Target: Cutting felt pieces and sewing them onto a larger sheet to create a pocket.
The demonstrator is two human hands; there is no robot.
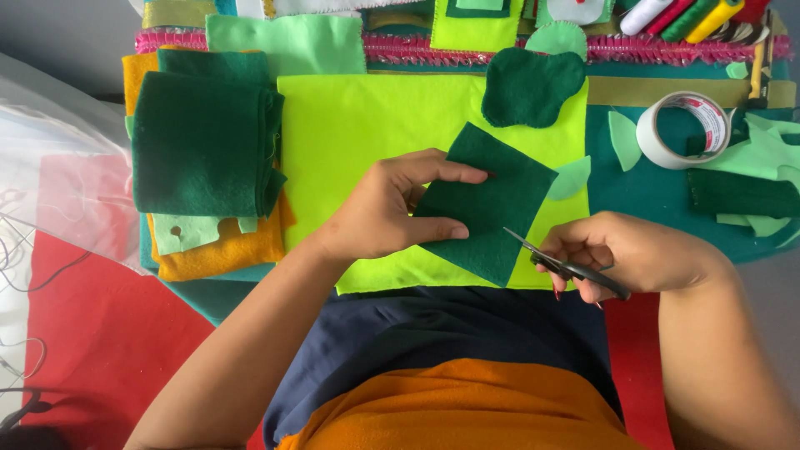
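My left hand (392, 208) pinches a dark green felt square (492, 204) by its left corner, thumb below and fingers on top. My right hand (617, 254) grips small black-handled scissors (567, 267), whose blades point left and touch the square's lower right edge. Both hands hover over a bright lime-green felt sheet (358, 133) spread on the work surface. A dark green blob-shaped felt cutout (529, 83) lies at that sheet's upper right corner.
A folded dark green felt stack (204, 142) sits on orange felt (225, 250) at left. A white tape roll (687, 129) and light green scraps (767, 154) lie right. Thread spools (683, 15) and a pink trim (417, 48) line the far edge. Clear plastic (58, 167) covers the red floor.
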